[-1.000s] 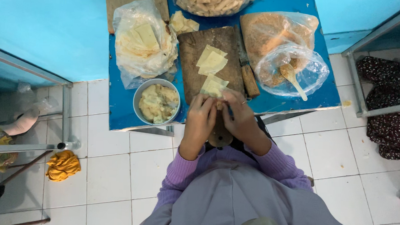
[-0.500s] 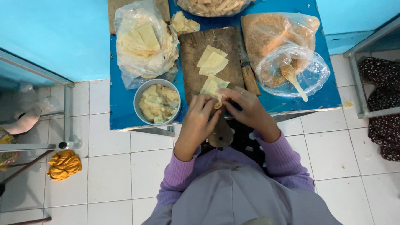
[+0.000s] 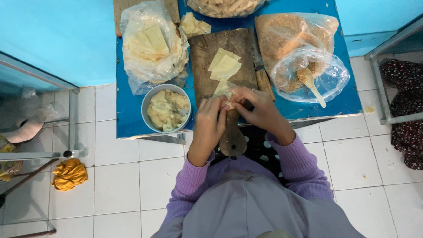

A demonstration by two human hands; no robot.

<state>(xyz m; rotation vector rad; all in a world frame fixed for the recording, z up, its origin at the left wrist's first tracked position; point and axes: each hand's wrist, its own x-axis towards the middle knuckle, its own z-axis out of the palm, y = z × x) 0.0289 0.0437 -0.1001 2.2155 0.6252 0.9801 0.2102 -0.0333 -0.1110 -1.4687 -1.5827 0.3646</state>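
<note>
together, left hand (image 3: pixel 210 120) and right hand (image 3: pixel 253 108) around wrapper (image 3: pixel 227 103)

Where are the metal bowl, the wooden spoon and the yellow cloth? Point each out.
metal bowl (image 3: pixel 147 101), head view, left rim.
wooden spoon (image 3: pixel 306 76), head view, its bowl end.
yellow cloth (image 3: pixel 69 174), head view, middle of the bundle.

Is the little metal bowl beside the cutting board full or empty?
Nearly full. The metal bowl holds a pale yellow, lumpy filling that covers its bottom and reaches close to the rim. It stands upright on the blue table, left of the wooden cutting board.
</note>
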